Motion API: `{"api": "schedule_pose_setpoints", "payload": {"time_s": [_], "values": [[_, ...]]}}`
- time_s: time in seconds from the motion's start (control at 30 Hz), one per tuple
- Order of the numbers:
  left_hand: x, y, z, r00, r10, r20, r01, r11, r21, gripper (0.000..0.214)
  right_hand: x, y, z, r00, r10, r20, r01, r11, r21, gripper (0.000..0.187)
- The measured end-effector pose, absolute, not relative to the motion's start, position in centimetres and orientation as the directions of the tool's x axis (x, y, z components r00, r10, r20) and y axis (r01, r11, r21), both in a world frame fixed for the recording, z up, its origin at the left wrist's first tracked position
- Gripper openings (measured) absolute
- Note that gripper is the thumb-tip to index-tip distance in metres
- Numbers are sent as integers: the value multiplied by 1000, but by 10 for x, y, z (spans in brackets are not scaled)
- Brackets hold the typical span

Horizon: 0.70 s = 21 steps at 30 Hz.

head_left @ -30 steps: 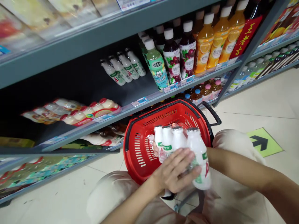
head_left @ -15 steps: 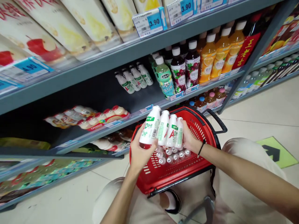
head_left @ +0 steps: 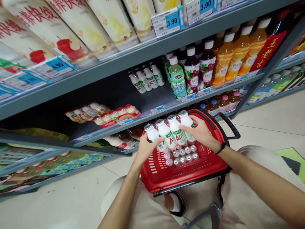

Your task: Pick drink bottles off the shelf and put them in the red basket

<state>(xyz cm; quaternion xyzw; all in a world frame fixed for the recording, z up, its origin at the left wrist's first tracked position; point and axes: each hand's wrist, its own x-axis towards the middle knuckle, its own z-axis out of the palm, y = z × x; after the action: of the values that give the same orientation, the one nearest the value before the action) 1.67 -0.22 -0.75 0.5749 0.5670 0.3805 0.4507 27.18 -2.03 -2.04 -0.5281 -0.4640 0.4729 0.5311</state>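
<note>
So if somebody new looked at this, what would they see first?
Probably the bright red basket, between the person's knees in front of the shelves. Over it, four white bottles in a row are held between the left hand and right hand. Then maybe the orange drinks on the middle shelf, at upper right.

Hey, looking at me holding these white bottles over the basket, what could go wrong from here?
The left hand and right hand grip the row of white bottles at its ends, so the middle two might sag or slip if the grip loosens. A drop could knock the small bottles standing below in the basket. The caps are near the shelf edge in this view, so lifting or tilting the row might bump it.
</note>
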Motion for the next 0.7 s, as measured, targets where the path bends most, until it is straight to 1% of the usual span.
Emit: {"api": "schedule_pose_setpoints", "payload": {"time_s": [0.13, 0.23, 0.3, 0.37, 0.43, 0.47, 0.53, 0.63, 0.7], "values": [[17, 3, -7, 183, 969, -166, 324, 100, 941, 57, 278, -23, -24, 111, 993, 34, 87, 24, -996, 48], [17, 7, -4, 228, 961, -156, 385, 58, 921, 54, 289, -24, -24, 69, 996, 54, 178, 41, -983, 50], [18, 7, -3, 225, 968, -109, 426, 3, 905, 49, 304, -23, -20, -56, 997, 44, 248, 57, -967, 50], [21, 6, -4, 235, 970, -64, 436, -46, 899, 48, 321, -21, -17, -265, 964, -9, 295, 72, -953, 45], [27, 2, -6, 259, 965, -48, 430, -70, 900, 51, 335, -21, -16, -469, 878, -98, 306, 57, -950, 38], [30, -1, -7, 267, 962, -50, 429, -73, 900, 54, 339, -22, -17, -538, 831, -138, 314, 46, -948, 37], [38, -6, -9, 285, 957, -60, 442, -75, 894, 58, 340, -25, -20, -599, 777, -192, 375, 60, -925, 41], [48, -13, -12, 356, 933, -58, 462, -121, 879, 58, 329, -33, -24, -617, 758, -209, 473, 145, -869, 51], [51, -16, -14, 407, 912, -50, 455, -155, 877, 55, 318, -38, -25, -636, 751, -180, 451, 171, -876, 52]]}}
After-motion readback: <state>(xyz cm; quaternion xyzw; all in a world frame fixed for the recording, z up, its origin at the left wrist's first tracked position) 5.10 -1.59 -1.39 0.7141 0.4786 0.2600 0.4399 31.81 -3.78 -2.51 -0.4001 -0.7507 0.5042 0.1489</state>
